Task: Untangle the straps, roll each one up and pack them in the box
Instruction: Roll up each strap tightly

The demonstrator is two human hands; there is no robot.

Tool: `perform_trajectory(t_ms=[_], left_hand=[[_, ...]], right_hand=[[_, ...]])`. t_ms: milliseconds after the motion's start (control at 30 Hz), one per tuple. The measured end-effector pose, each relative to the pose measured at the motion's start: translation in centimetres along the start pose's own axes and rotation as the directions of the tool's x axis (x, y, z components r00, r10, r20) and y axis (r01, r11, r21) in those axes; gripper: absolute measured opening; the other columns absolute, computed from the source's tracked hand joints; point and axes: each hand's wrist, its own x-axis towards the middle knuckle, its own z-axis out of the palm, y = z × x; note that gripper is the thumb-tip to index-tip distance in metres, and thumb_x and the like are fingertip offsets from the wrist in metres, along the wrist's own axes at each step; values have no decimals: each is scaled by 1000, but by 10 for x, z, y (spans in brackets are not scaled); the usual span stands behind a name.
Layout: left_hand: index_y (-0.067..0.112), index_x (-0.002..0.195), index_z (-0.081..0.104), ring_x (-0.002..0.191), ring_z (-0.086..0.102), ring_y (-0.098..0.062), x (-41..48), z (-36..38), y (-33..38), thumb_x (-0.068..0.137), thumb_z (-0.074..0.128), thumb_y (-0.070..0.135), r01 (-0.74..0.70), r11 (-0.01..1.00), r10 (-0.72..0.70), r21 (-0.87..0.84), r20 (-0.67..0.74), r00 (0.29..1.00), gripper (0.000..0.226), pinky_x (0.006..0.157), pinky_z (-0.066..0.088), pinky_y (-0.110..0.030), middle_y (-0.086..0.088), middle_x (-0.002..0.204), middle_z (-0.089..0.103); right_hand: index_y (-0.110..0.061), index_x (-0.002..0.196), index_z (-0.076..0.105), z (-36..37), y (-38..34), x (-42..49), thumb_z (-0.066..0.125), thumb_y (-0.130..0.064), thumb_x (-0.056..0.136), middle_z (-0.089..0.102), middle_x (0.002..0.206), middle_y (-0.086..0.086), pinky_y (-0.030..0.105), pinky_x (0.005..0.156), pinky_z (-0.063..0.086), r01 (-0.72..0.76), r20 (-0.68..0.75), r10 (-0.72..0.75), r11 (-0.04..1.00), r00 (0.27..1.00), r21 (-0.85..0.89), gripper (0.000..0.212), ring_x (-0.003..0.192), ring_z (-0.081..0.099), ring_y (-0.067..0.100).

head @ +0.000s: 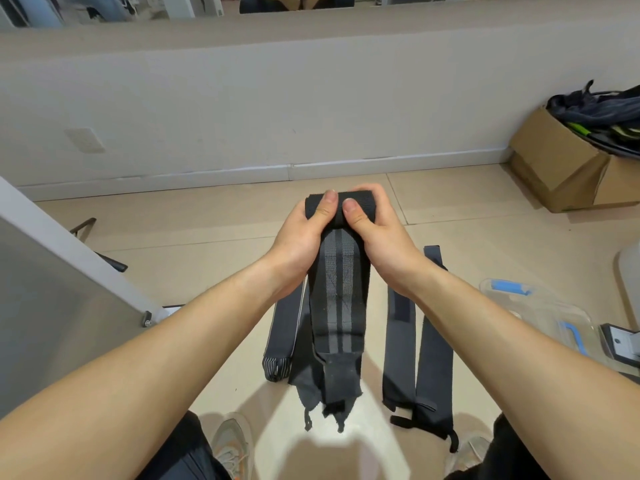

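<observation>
A black strap with two grey stripes (339, 299) hangs in front of me, its top end wound into a short roll. My left hand (301, 237) and my right hand (377, 233) both grip that roll, thumbs pressed on top side by side. The loose tail of the strap drops toward the floor with a frayed end. On the floor lie other dark straps: one at the left (282, 337) and two long ones at the right (419, 341). A clear plastic box with blue latches (540, 317) stands on the floor at the right.
A cardboard box (561, 168) stuffed with dark gear stands against the wall at the far right. A grey panel (52, 289) leans in at the left. My shoes (232, 445) are at the bottom edge. A low white wall runs across ahead.
</observation>
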Motion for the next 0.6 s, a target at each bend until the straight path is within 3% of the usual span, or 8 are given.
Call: perform_trajectory(t_ms=[133,267,333,433,500,600], left_hand=[[7,124,52,101,69,-25,0,1,-1,102,60,25,-92,996,92,2,8,996,30,94,57,-43,-14,109,69],[18,116,49,91,66,-15,-1,0,-1,101,60,16,-174,981,170,91,50,984,19,84,57,-31,-5,99,67],[18,117,50,93,67,-15,0,0,-2,101,63,22,-160,984,156,84,52,986,22,86,56,-34,-5,100,67],[14,126,52,108,71,-23,0,1,1,90,66,51,-31,999,31,-5,40,999,54,100,55,-46,-8,115,72],[11,129,55,111,71,-26,0,2,3,87,62,59,-9,1000,10,-7,38,999,65,102,54,-49,-11,119,73],[13,116,57,102,71,-21,1,0,2,98,65,41,-79,997,79,21,2,997,34,101,55,-47,-7,106,73]], right_hand=[[-30,111,55,0,-5,3,61,-38,84,70,96,2,37,79,55,-93,-28,97,987,995,134,29,90,68,16],[-17,113,58,1,-4,2,62,-50,93,72,105,7,43,93,56,-108,-84,117,988,990,108,39,100,71,20],[-12,118,57,1,-3,1,57,-44,103,73,111,10,42,94,57,-85,-96,93,993,991,85,36,104,72,21],[-12,116,55,1,-1,0,57,-37,104,73,108,11,46,96,57,-66,-63,71,995,995,76,28,102,72,23],[-14,115,53,3,1,-2,60,-38,99,71,107,12,49,98,56,-46,-45,49,996,998,72,30,102,70,23],[-19,120,54,4,-2,-1,62,-43,91,70,119,18,50,101,54,-76,-56,82,991,995,106,38,109,69,26]])
